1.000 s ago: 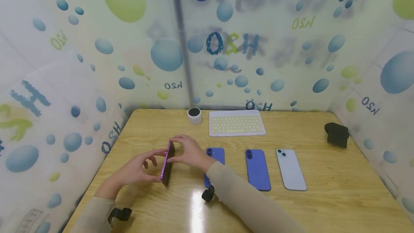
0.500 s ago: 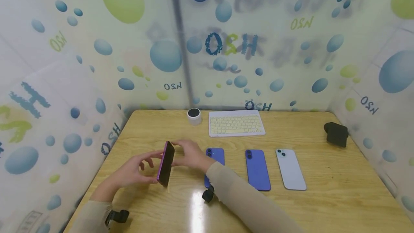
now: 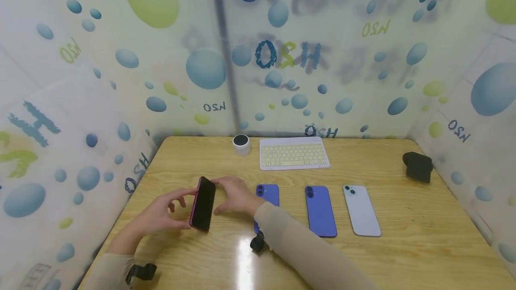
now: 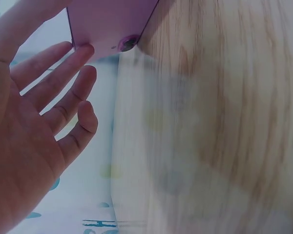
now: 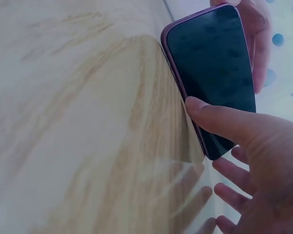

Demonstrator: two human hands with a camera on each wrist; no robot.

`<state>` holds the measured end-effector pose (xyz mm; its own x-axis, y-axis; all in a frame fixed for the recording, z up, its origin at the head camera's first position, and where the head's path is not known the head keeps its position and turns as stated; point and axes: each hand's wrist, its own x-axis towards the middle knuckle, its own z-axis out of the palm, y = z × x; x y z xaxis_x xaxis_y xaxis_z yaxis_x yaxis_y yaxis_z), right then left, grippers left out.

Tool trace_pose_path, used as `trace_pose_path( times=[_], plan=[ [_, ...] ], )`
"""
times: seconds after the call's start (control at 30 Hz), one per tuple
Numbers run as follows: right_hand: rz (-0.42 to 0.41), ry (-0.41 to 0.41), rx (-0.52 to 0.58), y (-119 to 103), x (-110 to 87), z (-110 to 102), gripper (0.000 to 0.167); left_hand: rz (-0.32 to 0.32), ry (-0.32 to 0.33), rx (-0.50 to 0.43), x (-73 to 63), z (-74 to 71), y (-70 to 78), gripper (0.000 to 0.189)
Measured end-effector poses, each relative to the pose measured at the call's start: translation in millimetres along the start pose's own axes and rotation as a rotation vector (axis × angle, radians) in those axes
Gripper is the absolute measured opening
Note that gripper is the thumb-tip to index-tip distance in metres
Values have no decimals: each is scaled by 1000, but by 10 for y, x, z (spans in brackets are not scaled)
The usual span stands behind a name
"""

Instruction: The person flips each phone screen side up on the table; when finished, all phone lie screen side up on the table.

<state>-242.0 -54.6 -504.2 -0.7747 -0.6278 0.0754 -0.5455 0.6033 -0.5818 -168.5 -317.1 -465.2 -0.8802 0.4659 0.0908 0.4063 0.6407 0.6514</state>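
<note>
A smartphone (image 3: 203,204) with a purple edge stands tilted on its long side, its dark screen facing right. My left hand (image 3: 161,214) grips it from the left, thumb at the near end and index finger toward the far end. In the left wrist view, its pinkish-purple back (image 4: 100,24) and a camera lens (image 4: 129,44) show beside my loosely bent fingers. My right hand (image 3: 238,198) is on the screen side, index fingertip at the far corner. Its thumb (image 5: 219,119) overlaps the dark screen (image 5: 210,53) in the right wrist view. A blue phone (image 3: 271,194) lies partly hidden under my right forearm.
Another blue phone (image 3: 321,211) and a pale blue phone (image 3: 362,211) lie camera side up to the right. Behind are a white keyboard (image 3: 294,155) and a small white round container with a dark top (image 3: 241,145). A black object (image 3: 418,167) sits at the right edge.
The smartphone has tilted back to the left, so more of its screen shows. My left hand has shifted left and toward me; my right thumb has come away from the phone.
</note>
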Motion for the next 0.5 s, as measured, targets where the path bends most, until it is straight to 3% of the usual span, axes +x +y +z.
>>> trace_pose_path(
  times=[0.5],
  plan=[
    [23, 18, -55, -6, 13, 87, 98, -5, -8, 26, -58, -18, -97, 89]
  ],
)
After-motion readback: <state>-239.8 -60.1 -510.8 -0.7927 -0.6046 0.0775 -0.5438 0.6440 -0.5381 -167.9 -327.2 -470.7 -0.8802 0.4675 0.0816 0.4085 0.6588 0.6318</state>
